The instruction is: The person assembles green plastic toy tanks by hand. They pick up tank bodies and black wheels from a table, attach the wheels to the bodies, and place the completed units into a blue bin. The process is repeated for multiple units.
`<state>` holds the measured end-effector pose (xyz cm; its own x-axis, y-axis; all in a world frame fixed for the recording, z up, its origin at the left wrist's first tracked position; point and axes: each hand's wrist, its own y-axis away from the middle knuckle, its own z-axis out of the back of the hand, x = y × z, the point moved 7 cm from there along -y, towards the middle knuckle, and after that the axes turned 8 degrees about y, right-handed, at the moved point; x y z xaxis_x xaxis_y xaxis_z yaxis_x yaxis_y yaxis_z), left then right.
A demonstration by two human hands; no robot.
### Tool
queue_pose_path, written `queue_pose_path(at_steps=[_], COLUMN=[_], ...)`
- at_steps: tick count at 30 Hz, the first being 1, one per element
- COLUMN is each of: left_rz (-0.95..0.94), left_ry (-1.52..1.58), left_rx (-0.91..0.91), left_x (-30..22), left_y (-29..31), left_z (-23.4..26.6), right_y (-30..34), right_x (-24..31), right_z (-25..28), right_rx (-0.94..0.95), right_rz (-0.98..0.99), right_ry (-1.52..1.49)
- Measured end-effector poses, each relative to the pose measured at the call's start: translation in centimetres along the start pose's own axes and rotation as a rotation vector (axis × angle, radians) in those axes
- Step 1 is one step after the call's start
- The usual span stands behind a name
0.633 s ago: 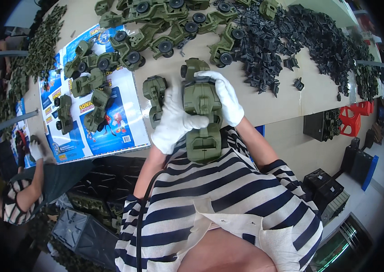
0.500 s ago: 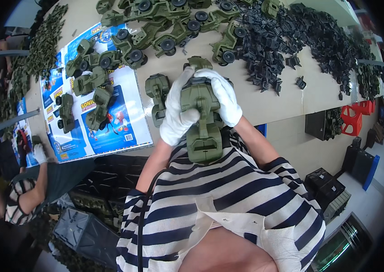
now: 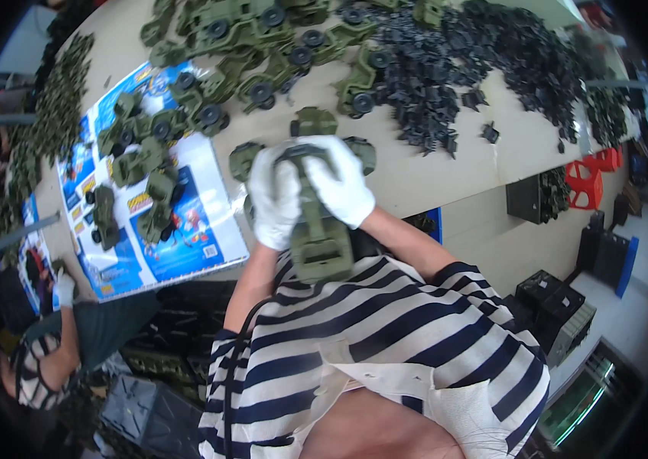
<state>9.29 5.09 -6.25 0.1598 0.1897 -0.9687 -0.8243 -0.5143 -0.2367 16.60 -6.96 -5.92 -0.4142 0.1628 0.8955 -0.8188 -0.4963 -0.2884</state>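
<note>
Both my hands wear white gloves and hold an olive-green toy vehicle (image 3: 321,243) upright over the table's near edge, close to my chest. My left hand (image 3: 276,203) grips its left side, and my right hand (image 3: 341,186) lies over its upper right part, fingers curled onto it. Slight blur and the gloves hide the fingertips and the toy's middle. Just beyond my hands lies another green toy piece (image 3: 315,120). A green toy vehicle (image 3: 245,161) sits left of my left hand, partly covered. To the right a green piece (image 3: 362,153) shows behind my right hand.
Green toy vehicles with black wheels (image 3: 261,93) crowd the far table. Black plastic parts (image 3: 423,92) are heaped at far right. A blue-and-white printed sheet (image 3: 220,233) lies left, with several vehicles on it. A co-worker's gloved hand (image 3: 64,289) is at far left. A red stool (image 3: 582,187) stands right.
My right hand has slid inward over the toy's top, and my left thumb no longer lies across its middle. The whole view has shifted slightly.
</note>
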Motion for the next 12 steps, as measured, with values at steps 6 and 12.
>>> queue_pose_path(at_steps=[6, 12], left_rz=[0.340, 0.174], left_ry=[0.068, -0.237], left_rx=[-0.207, 0.183], left_x=[6.2, 7.6], left_y=[0.0, -4.3], left_z=[5.5, -1.0], right_y=[-3.3, -4.4], right_x=[-7.2, -11.6], right_z=[6.1, 8.5], right_rx=[-0.126, 0.013], right_rz=[-0.261, -0.690], right_ry=[0.344, 0.771])
